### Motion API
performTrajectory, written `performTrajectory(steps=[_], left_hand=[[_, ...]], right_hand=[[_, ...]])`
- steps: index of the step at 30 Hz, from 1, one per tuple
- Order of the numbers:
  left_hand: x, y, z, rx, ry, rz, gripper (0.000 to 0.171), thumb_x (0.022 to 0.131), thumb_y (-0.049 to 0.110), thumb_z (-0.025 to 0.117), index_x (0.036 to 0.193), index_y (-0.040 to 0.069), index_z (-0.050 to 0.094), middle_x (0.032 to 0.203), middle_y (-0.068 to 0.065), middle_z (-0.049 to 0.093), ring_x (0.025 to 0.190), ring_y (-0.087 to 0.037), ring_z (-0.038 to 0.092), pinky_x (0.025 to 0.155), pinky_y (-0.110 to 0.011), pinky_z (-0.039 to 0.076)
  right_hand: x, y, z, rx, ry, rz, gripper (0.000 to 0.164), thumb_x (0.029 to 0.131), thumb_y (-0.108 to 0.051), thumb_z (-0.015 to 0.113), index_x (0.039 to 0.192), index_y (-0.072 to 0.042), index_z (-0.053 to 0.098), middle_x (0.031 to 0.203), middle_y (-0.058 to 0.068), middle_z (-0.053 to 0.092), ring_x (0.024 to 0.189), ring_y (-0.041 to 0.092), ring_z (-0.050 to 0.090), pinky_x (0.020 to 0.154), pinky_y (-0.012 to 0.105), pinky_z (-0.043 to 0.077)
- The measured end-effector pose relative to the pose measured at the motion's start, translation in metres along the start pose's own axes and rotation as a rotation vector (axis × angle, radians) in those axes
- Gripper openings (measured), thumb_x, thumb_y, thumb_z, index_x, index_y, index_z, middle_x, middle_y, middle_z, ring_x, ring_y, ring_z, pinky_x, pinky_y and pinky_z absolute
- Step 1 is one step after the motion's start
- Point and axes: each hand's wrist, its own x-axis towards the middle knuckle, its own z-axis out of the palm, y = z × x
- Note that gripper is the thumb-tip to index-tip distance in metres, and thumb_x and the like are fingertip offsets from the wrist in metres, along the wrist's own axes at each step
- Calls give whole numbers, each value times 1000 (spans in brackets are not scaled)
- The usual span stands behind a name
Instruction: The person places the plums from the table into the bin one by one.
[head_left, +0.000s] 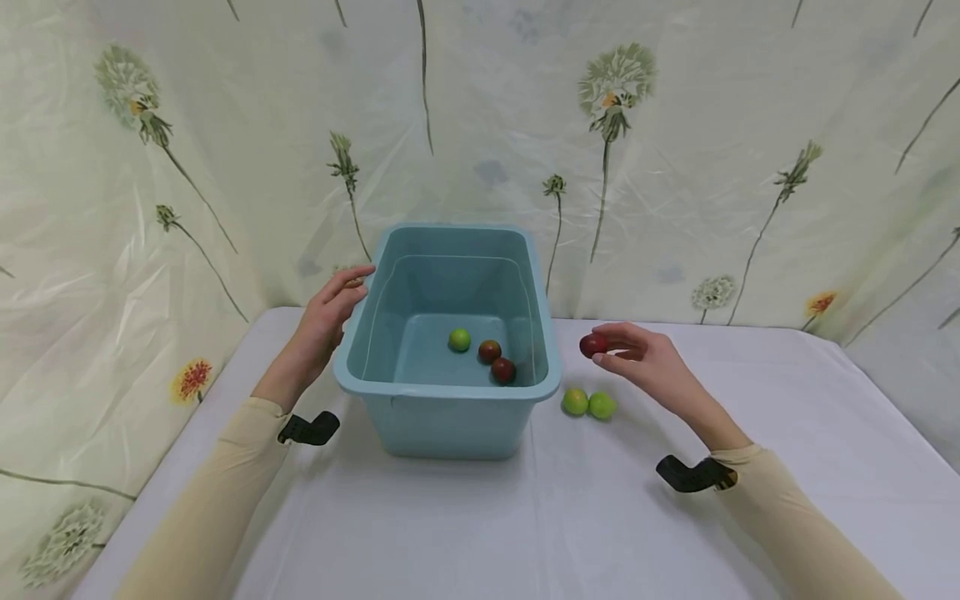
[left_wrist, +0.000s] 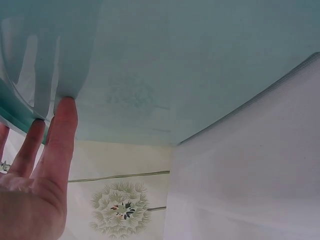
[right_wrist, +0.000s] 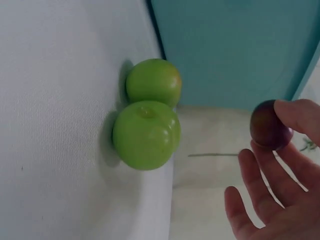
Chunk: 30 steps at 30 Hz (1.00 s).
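Note:
A dark red plum (head_left: 593, 346) is pinched between thumb and fingertips of my right hand (head_left: 647, 360), raised above the table to the right of a light blue plastic tub (head_left: 450, 425). In the right wrist view the plum (right_wrist: 270, 125) shows dark purple-red. My left hand (head_left: 330, 312) is at the tub's left side, fingers extended with the tips right at the wall below the rim. Inside the tub lie a green plum (head_left: 460, 339) and two reddish-brown plums (head_left: 503, 371). Two green plums (right_wrist: 146, 135) sit side by side on the table, below my right hand.
A white cloth (head_left: 622, 533) covers the table. Behind it and on the left hangs a pale curtain (head_left: 480, 108) printed with dandelions. Each wrist carries a black camera mount (head_left: 690, 475).

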Motion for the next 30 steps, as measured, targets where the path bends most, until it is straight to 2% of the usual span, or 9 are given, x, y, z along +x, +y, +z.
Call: performTrajectory(steps=[6,12,20,26,30], left_hand=[[-1,3,1,2,-1,3,47,101,38,52,145,22,47,135,-6,44,121,-25,49,89,-39,45],[-2,3,1,4,-1,-4,47,101,39,51,144,22,47,135,-5,43,120,-25,50,88,-38,45],[-1,3,0,4,1,8,47,101,40,51,144,23,47,133,-5,45,119,-24,52,84,-35,48],[-2,1,-1,5,-6,0,48,101,40,51,145,23,46,135,-5,46,120,-25,51,87,-39,47],[-2,0,-1,5,-10,-1,48,101,41,51,145,24,46,135,-6,47,120,-25,51,86,-38,48]], right_hand=[[4,-6,4,30,106,13,45,94,-31,68,133,-13,59,122,9,64,105,24,64,82,23,51],[9,-11,8,62,179,-25,45,94,-30,69,134,-11,59,125,10,63,109,17,60,83,19,49],[17,-22,9,113,246,-28,43,94,-32,68,132,-12,61,124,7,64,111,17,60,84,20,49],[23,-31,8,190,262,-33,43,93,-30,69,131,-10,62,123,7,64,109,14,61,85,21,49],[27,-36,7,200,271,-48,43,94,-28,69,132,-9,61,124,7,64,110,14,60,86,21,49]])
